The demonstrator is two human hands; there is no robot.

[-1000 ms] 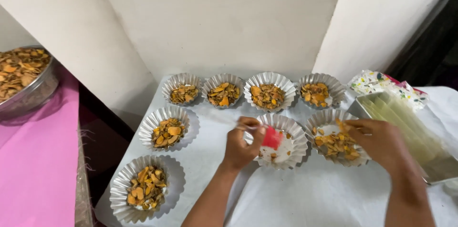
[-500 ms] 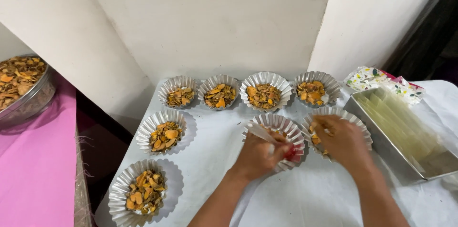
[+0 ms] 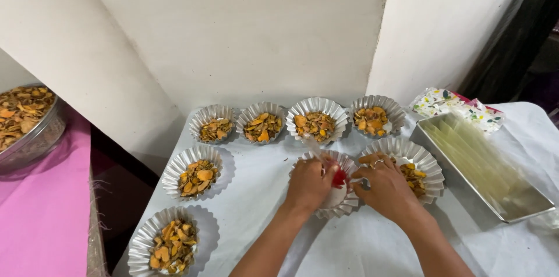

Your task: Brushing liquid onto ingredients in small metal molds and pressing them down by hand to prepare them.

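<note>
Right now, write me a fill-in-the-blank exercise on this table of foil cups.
1. Both hands, the left hand and the right hand, meet over a fluted foil cup that holds a small ____ object.
2. The back row along the wall has ____ filled cups.
3. The long metal tray lies on the ____ side of the table.
4. The big bowl of chips rests on a ____ cloth.

Missing words: red; four; right; pink
</note>
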